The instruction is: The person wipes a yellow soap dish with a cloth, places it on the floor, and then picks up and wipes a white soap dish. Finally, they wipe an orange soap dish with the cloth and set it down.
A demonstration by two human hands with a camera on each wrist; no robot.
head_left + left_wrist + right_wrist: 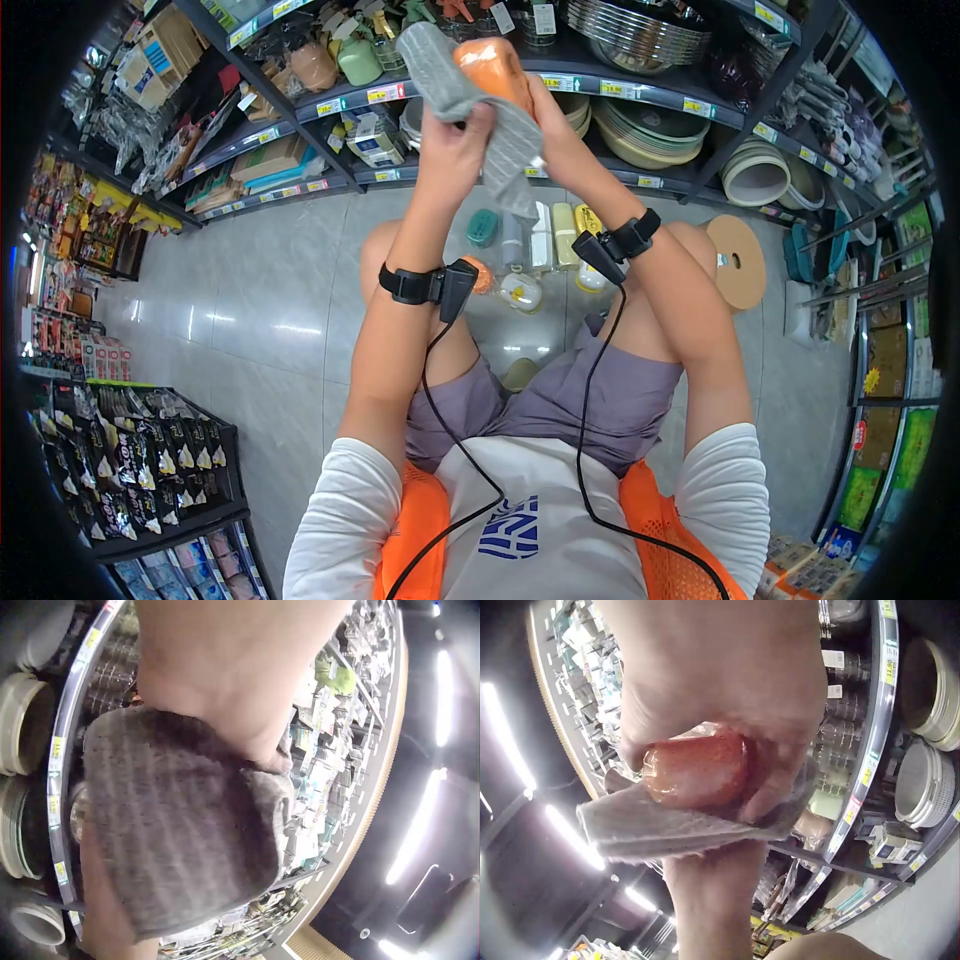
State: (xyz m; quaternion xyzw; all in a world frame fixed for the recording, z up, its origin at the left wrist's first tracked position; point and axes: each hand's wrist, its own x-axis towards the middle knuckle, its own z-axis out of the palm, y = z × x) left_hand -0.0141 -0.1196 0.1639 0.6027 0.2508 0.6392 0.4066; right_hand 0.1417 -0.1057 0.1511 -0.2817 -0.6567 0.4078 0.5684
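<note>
A grey ribbed cloth (440, 80) is gripped by the left hand (455, 150), its ends hanging over and below the fingers. In the left wrist view the cloth (187, 825) spreads beneath the left hand (217, 675). The right hand (550, 125) holds an orange item in clear wrapping (492, 68), right beside the cloth. The right wrist view shows the right hand's (720, 667) fingers curled round the orange item (697, 771), with the grey cloth (660, 829) behind and below it.
On the floor between the knees lie several packs: a teal one (482, 228), white one (541, 238), yellow one (588, 219) and orange one (481, 275). A round brown board (736, 262) is by the right knee. Shelves (640, 92) with basins curve ahead; a black rack (150, 465) stands at left.
</note>
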